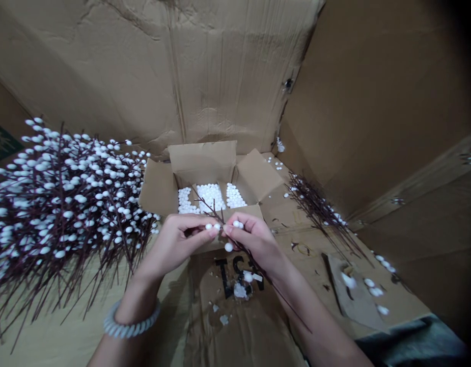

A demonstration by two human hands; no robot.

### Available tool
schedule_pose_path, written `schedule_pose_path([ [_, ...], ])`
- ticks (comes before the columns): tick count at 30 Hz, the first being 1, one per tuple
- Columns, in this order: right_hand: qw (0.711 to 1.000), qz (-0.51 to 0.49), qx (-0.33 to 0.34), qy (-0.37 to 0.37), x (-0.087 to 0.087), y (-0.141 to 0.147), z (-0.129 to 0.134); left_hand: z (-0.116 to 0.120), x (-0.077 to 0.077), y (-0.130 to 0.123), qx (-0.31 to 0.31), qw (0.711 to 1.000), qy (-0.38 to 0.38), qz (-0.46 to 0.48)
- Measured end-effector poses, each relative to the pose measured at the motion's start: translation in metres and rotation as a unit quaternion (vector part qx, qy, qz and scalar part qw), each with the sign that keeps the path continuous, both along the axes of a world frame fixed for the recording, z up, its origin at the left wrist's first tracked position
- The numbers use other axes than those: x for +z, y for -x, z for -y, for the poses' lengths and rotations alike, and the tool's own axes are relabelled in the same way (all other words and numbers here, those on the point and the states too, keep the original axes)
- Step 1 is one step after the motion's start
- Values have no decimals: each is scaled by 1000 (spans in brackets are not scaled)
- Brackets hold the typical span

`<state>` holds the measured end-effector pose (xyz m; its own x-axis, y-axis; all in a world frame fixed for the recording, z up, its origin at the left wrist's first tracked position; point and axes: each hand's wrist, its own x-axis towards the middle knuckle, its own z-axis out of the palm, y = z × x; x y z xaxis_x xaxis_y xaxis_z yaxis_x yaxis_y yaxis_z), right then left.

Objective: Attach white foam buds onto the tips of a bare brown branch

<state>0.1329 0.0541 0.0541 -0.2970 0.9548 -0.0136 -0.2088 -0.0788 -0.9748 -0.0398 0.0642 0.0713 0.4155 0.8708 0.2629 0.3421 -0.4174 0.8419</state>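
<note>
Just in front of the open cardboard box (203, 162), my two hands meet over a dark brown artificial twig (287, 300). My right hand (258, 242) is closed around its stem, and the long end trails down along my forearm. The fingers of my left hand (177, 242) pinch a small white foam ball (217, 227) against the twig. Other white balls (238, 224) show at my right fingertips, and one hangs just below them. Loose white balls (209, 196) fill the box in sections, with the forked twig tip above them.
A large heap of white-berried twigs (78, 199) lies at the left. More dark twigs (319, 209) rest at the right by the cardboard wall (372, 102). A cardboard scrap (355, 295) with whitish lumps lies at the lower right. Dried glue bits (240, 290) dot the cardboard below my hands.
</note>
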Motion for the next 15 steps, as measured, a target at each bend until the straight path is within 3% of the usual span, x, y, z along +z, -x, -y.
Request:
schedule_pose_path([
  [15, 999, 20, -11, -24, -3, 2, 1, 0, -2, 0, 3, 1000, -14, -23],
])
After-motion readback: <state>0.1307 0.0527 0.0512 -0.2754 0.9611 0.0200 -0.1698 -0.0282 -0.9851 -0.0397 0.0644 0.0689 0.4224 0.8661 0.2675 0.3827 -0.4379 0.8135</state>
